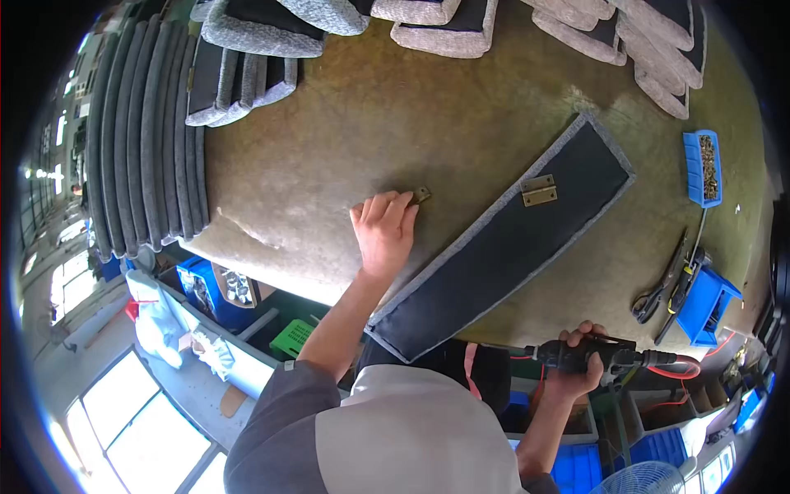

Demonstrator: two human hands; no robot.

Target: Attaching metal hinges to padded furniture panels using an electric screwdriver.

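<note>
My left hand (385, 235) is closed over the table, its fingertips on a small brass-coloured hinge (422, 194). Part of that hinge is hidden under the fingers. In my right hand (576, 377), at the table's near edge, is a black air screwdriver (568, 356) with an orange hose. Slanting between the hands lies a long panel (494, 247), black on top with grey fabric edges. A second brass-coloured hinge (540, 191) sits on the panel towards its far end.
Grey padded panels (148, 132) stand in a row at the left. More fabric-covered pieces (444, 29) line the far edge. To the right are a blue bin (702, 169) of small metal parts, scissors (654, 296) and another blue bin (708, 306). A red-orange hose (679, 370) trails right.
</note>
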